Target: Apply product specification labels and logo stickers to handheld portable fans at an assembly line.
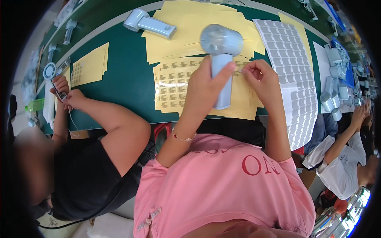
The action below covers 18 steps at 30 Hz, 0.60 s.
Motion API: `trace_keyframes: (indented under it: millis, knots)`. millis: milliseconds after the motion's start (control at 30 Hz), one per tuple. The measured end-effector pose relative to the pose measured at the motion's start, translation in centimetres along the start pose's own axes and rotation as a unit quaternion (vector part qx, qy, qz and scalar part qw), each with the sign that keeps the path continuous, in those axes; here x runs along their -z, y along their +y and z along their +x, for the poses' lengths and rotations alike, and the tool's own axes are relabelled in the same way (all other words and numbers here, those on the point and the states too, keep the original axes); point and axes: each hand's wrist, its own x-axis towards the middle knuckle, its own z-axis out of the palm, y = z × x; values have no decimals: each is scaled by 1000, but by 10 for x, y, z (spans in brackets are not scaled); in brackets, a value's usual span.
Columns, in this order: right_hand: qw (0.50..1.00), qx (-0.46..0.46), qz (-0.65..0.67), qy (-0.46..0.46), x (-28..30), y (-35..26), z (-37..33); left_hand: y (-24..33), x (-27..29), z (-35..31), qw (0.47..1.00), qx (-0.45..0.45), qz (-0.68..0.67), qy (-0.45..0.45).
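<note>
My left hand [204, 85] is wrapped round the handle of a light blue handheld fan [222, 81], its round head pointing away from me and slightly blurred. Just right of the handle, my right hand [260, 77] has thumb and forefinger pinched on a small pale piece, perhaps a label; its kind is too small to make out. Beneath both hands lies a yellowish sheet of small printed labels [170, 87]. Farther off to the left, a second light blue handheld fan [152, 24] rests on its side, partly over yellow backing sheets [190, 20].
A long white sheet with grey stickers [291, 71] hangs over the table's near edge at right. Beyond it several fan bodies [333, 91] are gathered. On the left, a co-worker's hands [69, 93] hold a round fan part [50, 71] near smaller label sheets [89, 67]. Another co-worker's arm [345, 135] reaches in from the right.
</note>
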Motion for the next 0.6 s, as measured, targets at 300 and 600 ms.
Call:
trace_keyframes:
  millis: [300,600]
  knots:
    - [999,28,-46,8,-6,3,6,8,-7,3,973,-6,231,-4]
    - [998,56,7,-39,6,-3,-19,12,-10,2,962,-5,272,-9]
